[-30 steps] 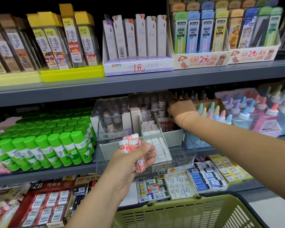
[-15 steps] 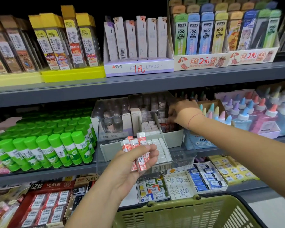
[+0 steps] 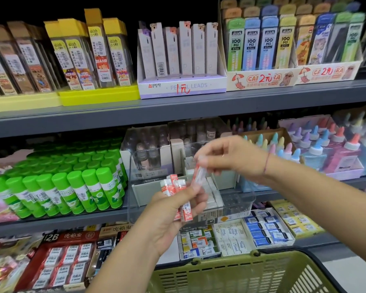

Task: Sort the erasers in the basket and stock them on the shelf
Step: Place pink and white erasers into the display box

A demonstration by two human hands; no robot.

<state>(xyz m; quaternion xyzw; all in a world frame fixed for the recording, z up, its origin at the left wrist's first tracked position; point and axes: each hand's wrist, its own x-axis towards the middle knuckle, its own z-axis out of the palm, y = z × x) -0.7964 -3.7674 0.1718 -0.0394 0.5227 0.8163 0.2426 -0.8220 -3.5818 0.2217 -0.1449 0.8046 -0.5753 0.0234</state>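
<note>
Shelf: I see the grey store shelf [image 3: 178,112] filling the view, with the eraser boxes on the lowest tier.
Basket: the green basket [image 3: 220,264] sits at the bottom edge; I cannot see what is inside it.
Clear bin: a transparent divided bin [image 3: 239,199] stands on the middle tier, with white erasers in it, right behind both hands.
Left hand [image 3: 171,216]: curled round a small stack of red-and-white wrapped erasers [image 3: 173,186], held upright in front of the bin.
Right hand [image 3: 228,157]: fingertips pinch the top end of one eraser [image 3: 199,176], which hangs just beside the stack (it is blurred, so I cannot read its wrapper).
Handling: I judge these to be light, slightly springy blocks, not fragile. The glossy sleeves look slippery, and a loose stack could fan out.
Where to hold: across the sleeved long sides, thumb against fingers, one piece at a time.
</note>
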